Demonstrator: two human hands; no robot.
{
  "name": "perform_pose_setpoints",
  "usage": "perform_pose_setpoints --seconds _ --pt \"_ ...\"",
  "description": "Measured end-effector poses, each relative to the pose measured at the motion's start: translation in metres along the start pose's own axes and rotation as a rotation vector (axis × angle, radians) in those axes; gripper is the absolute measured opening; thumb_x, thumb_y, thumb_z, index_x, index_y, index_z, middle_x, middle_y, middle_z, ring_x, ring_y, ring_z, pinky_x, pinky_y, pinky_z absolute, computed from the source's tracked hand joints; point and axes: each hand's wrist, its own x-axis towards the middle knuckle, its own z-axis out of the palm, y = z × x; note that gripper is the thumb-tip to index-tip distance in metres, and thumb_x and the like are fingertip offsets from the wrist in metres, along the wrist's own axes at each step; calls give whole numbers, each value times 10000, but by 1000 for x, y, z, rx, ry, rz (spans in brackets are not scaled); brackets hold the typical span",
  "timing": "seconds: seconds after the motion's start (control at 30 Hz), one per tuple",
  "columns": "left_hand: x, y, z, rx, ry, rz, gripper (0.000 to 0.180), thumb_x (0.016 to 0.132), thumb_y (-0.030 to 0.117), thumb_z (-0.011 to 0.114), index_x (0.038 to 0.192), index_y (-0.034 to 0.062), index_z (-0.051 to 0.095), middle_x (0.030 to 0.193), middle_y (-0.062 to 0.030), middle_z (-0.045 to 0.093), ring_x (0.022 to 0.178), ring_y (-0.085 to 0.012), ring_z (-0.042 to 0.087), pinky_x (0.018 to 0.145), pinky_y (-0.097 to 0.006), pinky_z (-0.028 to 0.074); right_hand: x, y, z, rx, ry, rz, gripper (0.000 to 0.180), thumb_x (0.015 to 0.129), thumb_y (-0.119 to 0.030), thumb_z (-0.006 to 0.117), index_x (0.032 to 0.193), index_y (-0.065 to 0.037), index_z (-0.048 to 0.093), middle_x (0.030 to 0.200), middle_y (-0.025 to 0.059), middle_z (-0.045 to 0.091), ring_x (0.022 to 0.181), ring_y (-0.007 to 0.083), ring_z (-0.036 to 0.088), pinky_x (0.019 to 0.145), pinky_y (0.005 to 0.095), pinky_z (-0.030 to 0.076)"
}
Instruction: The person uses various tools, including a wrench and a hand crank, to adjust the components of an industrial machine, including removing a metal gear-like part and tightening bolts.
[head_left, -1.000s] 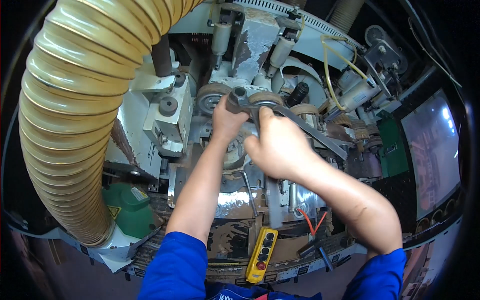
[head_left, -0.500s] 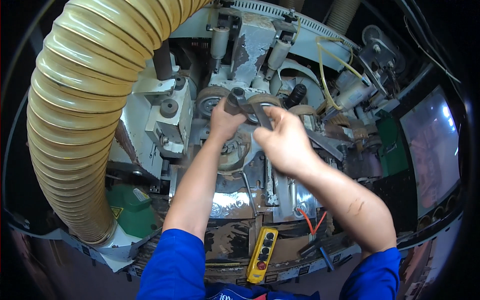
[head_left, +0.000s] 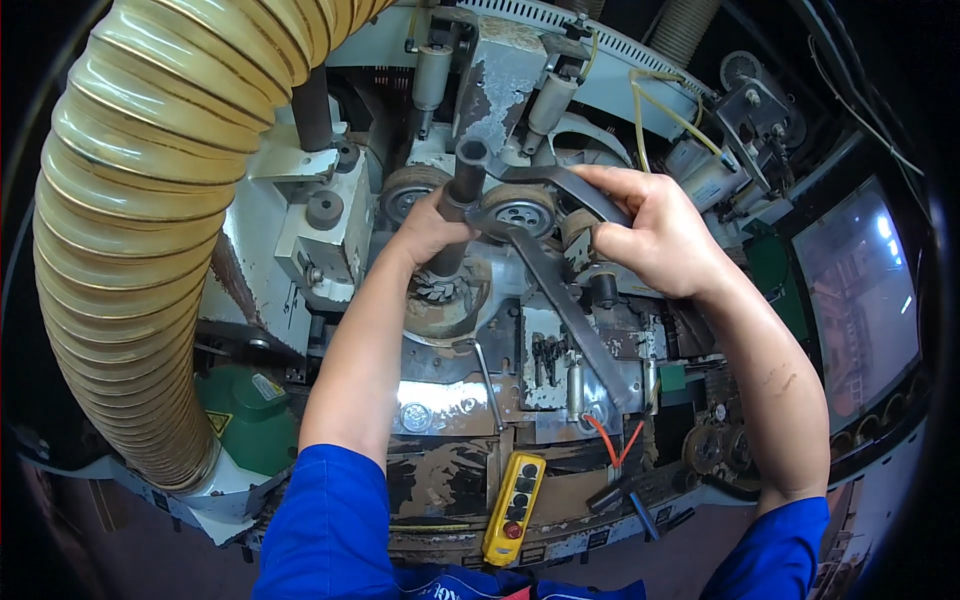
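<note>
Reaching over the machine, your left hand [head_left: 428,225] is clamped on the dark tube handle [head_left: 458,205] above the cutter head [head_left: 440,292], while your right hand [head_left: 655,240], farther right than before, grips the flat wrench [head_left: 560,300].

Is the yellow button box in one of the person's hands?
No, the yellow button box hangs low on the machine, while the left hand grips a dark tube and the right hand holds a flat wrench.

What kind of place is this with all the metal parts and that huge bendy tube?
Probably a workshop or factory, maybe for woodwork. A big ribbed extraction hose runs beside a machine with rollers, a yellow push-button control box hangs below, and the left hand grips a dark tube tool.
</note>
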Motion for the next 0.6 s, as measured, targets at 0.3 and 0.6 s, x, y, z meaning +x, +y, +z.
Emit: perform_pose_setpoints --seconds 0.3,0.6 --pt "2 7 -12 -124 -174 -82 586 698 71 847 1248 59 648 1079 -54 720 980 -170 662 923 -348 518 49 40 -27 -426 -59 -157 628 804 12 555 1424 -69 614 1164 137 764 969 171 722 921 306 554" --pt "3 11 -10 -57 -155 -108 538 694 87 848 1201 54 673 1070 -49 733 974 -166 668 931 -339 514 50 60 -12 -822 -51 -196 640 831 -98 564 1470 -120 555 900 231 723 803 389 709 813 478 571"
